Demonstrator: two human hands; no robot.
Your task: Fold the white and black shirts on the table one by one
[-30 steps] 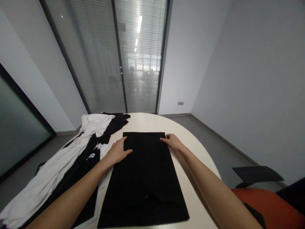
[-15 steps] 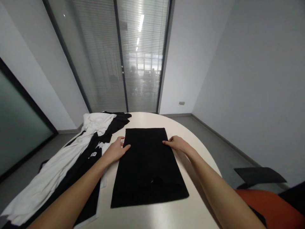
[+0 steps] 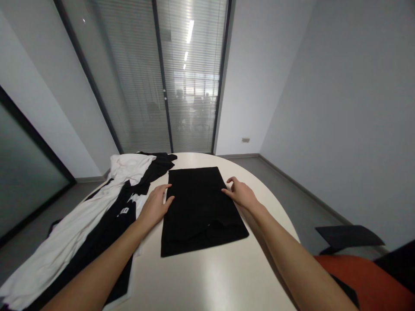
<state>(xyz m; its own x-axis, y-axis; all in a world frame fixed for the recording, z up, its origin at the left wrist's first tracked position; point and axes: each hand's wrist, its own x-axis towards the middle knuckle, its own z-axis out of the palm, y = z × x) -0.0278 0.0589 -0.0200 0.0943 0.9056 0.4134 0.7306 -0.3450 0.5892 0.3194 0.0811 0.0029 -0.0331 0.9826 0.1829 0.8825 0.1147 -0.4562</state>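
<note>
A folded black garment (image 3: 197, 198) lies flat on the white table, turned slightly, with a faint curved edge and a tiny pale mark near its close end. At its left edge is my left hand (image 3: 157, 203), thumb resting at the cloth and fingers apart. My right hand (image 3: 241, 194) is by the opposite edge; its thumb tip meets the border while the index finger is raised and curved away. Neither hand grips the cloth.
White and black clothes (image 3: 87, 220) lie in a long heap along the left side of the round table (image 3: 181, 285). An orange chair (image 3: 353, 280) with a dark backrest stands at the right. Beyond the table is a glass partition with blinds (image 3: 194, 112).
The folded garment has shifted away from me and turned a little, its near edge now farther off. Both hands have loosened at its sides, and the right index finger has lifted.
</note>
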